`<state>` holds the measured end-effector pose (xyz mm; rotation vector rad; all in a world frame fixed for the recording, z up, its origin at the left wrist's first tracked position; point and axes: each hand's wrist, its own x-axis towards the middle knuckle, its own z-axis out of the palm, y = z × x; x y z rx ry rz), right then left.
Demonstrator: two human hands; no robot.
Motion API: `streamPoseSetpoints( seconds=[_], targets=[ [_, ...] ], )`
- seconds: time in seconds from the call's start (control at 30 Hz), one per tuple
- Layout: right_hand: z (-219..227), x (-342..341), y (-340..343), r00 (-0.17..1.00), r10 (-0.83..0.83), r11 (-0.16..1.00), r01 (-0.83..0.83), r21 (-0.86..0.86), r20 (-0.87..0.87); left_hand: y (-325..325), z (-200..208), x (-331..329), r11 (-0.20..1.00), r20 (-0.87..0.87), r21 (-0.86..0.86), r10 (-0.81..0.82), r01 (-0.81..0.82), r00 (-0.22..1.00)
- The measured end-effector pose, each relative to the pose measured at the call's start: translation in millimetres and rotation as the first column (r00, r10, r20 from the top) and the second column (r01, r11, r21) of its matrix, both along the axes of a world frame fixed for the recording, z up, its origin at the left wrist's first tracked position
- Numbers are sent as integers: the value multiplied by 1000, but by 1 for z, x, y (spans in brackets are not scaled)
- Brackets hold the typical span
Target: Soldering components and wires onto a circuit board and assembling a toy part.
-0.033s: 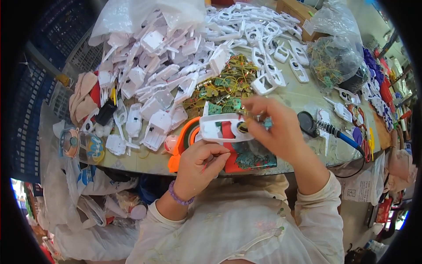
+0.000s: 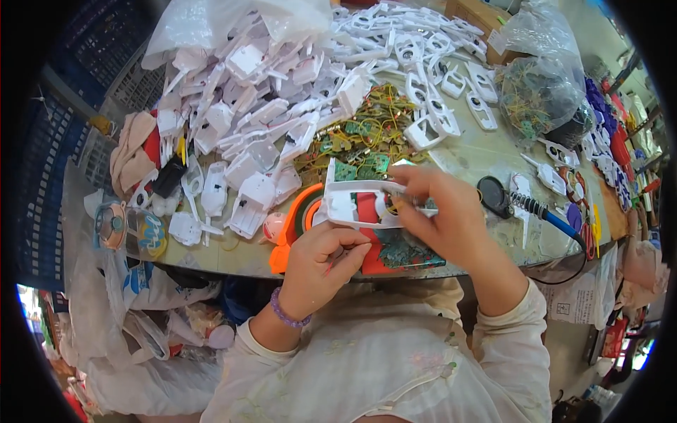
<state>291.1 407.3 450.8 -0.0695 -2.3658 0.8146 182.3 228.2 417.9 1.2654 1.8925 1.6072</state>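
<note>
A white plastic housing (image 2: 347,207) with an open frame and a round opening is held above the table's front edge. My right hand (image 2: 451,218) is closed on its right end, thumb and fingers over the round part. Below its left end, my left hand (image 2: 317,266) is pinched closed. A bit of red shows at its fingers, too small to make out, and the knuckles meet the housing's lower edge. Under the housing lie a red strip (image 2: 369,262) and dark green pieces (image 2: 409,255). An orange tape dispenser (image 2: 281,255) stands beside my left hand.
White plastic housings (image 2: 261,134) are heaped across the back. In front of them lies a pile of green circuit boards with yellow wires (image 2: 363,134). At right are a soldering iron (image 2: 553,220) in its coil holder, scissors (image 2: 575,187) and a bag of wired boards (image 2: 532,99).
The housing has tilted and turned slightly in my right hand, and that hand has shifted a little. My left hand stays almost in the same place.
</note>
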Motion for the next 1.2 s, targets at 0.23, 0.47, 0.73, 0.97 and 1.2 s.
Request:
streamPoseSetpoints(
  seconds=[0.23, 0.47, 0.73, 0.97, 1.2],
  targets=[
    [-22, 35, -17, 990, 136, 949, -124, 289, -22, -1, 5, 2, 996, -116, -83, -4, -6, 993],
    [-32, 46, -10, 992, 122, 956, -113, 270, -18, -3, -3, -2, 998, -125, -41, 39, -44, 991],
    [-26, 36, -9, 985, 168, 985, -169, 29, 44, -7, 1, 2, 998, -289, -28, -57, 51, 956],
    [-23, 29, -2, 981, 185, 980, -189, 58, 65, 7, 13, 5, 993, -705, 10, -77, 119, 705],
    [-20, 25, 5, 939, 323, 939, -301, -166, 122, 21, 11, -5, 961, -770, -41, -205, 274, 605]
  ],
)
